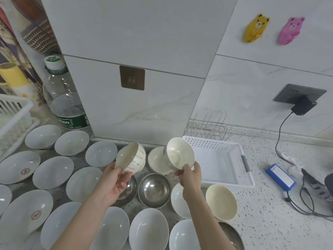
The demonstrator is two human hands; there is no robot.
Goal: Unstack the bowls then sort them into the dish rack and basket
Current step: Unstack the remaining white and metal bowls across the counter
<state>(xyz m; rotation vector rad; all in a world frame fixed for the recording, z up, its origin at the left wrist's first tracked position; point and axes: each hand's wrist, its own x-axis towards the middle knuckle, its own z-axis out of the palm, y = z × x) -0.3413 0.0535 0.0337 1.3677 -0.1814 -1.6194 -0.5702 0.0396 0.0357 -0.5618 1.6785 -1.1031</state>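
My left hand point(115, 184) holds a cream bowl with blue stripes point(130, 157), tilted on its side above the counter. My right hand point(190, 175) grips a plain cream bowl point(180, 153) by its rim, also tilted, just left of the white plastic basket point(232, 179). The basket holds nothing. A small wire dish rack point(207, 128) stands behind it against the wall. Several white bowls point(53, 172) lie spread over the counter, with steel bowls point(154, 190) and cream bowls point(221, 201) among them below my hands.
A large water bottle point(63, 98) stands at the back left beside a white plastic rack point(12, 114). To the right lie a blue battery pack point(280, 175), black cables point(304, 201) and a plugged-in charger point(302, 106). Speckled counter point(270, 222) lies at the right.
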